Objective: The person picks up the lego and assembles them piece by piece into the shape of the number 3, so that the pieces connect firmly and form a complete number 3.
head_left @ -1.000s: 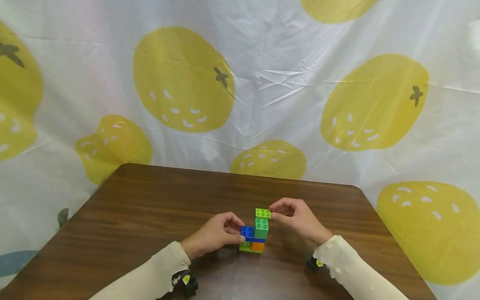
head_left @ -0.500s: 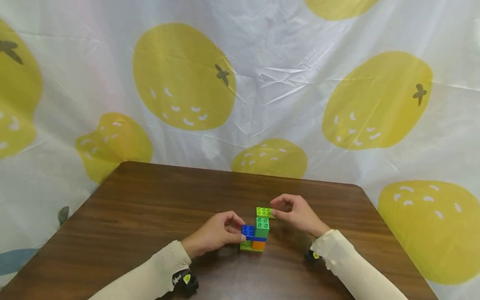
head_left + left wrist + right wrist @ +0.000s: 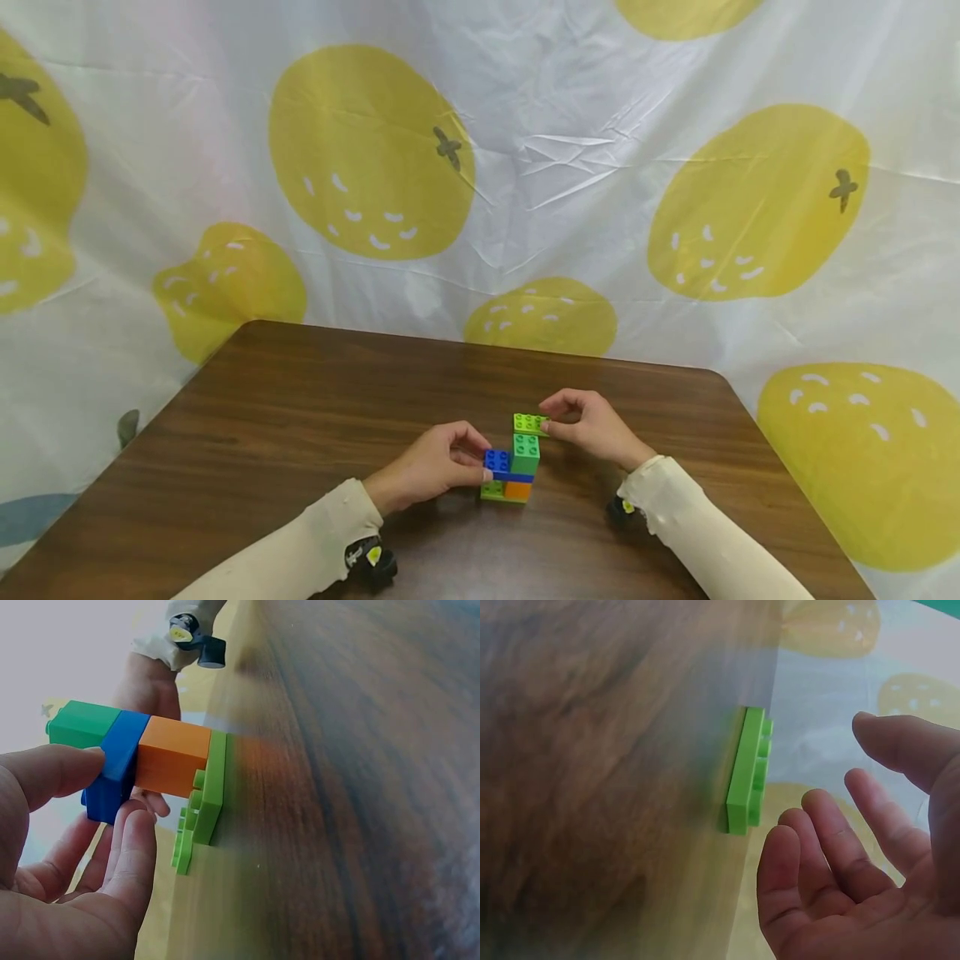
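A small stack of toy building bricks stands on the table. Its lime plate (image 3: 216,787) is at the bottom, then an orange brick (image 3: 176,757), a blue brick (image 3: 120,761) jutting to the left, and a green brick (image 3: 526,454) on top. My left hand (image 3: 431,468) pinches the jutting end of the blue brick between thumb and fingers. Behind the stack, a separate lime plate (image 3: 746,772) lies on the table, studs up. Beside it hovers my right hand (image 3: 592,427), fingers loosely bent and thumb apart; the right wrist view shows a gap between fingers and plate.
The brown wooden table (image 3: 360,375) has rounded far corners. Behind it hangs a white curtain (image 3: 525,108) printed with yellow lemons. Both wrists wear dark camera mounts, the left one (image 3: 371,560) close to the table.
My right hand has shifted slightly forward and left beside the loose lime plate. The left hand keeps its grip on the blue brick, and the stack stays put; the head view has moved a little.
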`<state>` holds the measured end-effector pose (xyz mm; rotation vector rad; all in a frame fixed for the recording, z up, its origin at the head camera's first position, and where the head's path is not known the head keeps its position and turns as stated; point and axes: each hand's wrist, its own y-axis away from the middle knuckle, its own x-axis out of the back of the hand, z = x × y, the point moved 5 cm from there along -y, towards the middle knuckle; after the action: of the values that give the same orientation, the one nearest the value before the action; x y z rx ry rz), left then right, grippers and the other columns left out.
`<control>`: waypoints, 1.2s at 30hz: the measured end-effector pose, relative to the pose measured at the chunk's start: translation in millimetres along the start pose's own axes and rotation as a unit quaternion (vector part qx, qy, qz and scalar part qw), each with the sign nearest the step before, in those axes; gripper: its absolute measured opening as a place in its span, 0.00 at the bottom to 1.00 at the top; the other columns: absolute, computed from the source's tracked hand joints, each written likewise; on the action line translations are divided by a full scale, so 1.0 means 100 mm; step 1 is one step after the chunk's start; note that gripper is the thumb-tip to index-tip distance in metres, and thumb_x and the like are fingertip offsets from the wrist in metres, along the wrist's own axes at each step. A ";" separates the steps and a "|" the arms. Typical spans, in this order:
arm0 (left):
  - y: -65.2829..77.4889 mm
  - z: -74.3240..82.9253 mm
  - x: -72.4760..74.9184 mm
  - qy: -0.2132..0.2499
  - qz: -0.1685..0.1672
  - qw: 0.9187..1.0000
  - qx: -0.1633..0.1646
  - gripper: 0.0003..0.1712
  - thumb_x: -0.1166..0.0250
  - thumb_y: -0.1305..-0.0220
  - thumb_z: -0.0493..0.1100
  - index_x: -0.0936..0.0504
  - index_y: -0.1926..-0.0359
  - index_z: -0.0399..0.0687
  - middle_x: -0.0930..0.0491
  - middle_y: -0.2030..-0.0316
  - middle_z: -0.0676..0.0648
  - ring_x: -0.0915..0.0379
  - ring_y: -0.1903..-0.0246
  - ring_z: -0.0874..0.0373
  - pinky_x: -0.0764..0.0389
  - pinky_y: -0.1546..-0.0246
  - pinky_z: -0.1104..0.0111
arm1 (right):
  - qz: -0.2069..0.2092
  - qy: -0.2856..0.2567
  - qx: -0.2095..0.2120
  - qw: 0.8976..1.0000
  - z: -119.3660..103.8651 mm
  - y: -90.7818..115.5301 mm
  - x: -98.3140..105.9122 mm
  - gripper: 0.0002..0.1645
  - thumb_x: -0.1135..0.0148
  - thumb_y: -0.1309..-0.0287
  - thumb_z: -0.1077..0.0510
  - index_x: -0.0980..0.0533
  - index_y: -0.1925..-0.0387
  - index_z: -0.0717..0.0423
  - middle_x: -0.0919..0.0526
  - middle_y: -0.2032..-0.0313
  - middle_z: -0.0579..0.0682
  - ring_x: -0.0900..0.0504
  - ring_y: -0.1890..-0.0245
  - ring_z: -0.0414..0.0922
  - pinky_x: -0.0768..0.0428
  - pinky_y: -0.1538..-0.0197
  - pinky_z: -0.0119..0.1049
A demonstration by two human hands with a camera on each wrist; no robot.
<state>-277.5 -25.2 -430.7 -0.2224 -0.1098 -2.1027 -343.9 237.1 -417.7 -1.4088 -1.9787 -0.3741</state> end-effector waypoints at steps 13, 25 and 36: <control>0.02 -0.11 -0.03 0.002 -0.003 1.000 0.012 0.19 0.22 0.38 0.39 0.19 0.49 0.41 0.15 0.54 0.44 0.14 0.57 0.56 0.13 0.54 0.65 | -0.030 0.012 -0.020 0.999 0.17 -0.02 -0.10 0.18 0.24 0.38 0.54 0.15 0.48 0.53 0.11 0.51 0.51 0.17 0.54 0.45 0.19 0.49 0.42; 0.03 -0.05 -0.03 0.013 -0.006 1.000 0.004 0.20 0.24 0.36 0.37 0.20 0.48 0.37 0.14 0.52 0.42 0.14 0.56 0.56 0.12 0.52 0.63 | -0.059 0.020 -0.021 0.998 0.22 -0.10 -0.12 0.20 0.22 0.40 0.55 0.14 0.47 0.50 0.11 0.51 0.49 0.19 0.56 0.46 0.19 0.50 0.40; -0.02 -0.02 0.00 0.010 -0.005 1.000 0.002 0.20 0.23 0.36 0.37 0.20 0.48 0.38 0.14 0.51 0.41 0.14 0.56 0.55 0.12 0.51 0.63 | -0.069 0.060 -0.027 0.995 0.23 -0.21 -0.07 0.23 0.21 0.41 0.55 0.15 0.45 0.52 0.12 0.56 0.49 0.18 0.59 0.43 0.18 0.53 0.39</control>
<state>-279.4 -24.1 -432.3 -0.1985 -0.1028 -2.1143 -369.7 237.7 -436.2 -1.2555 -1.9857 -0.5645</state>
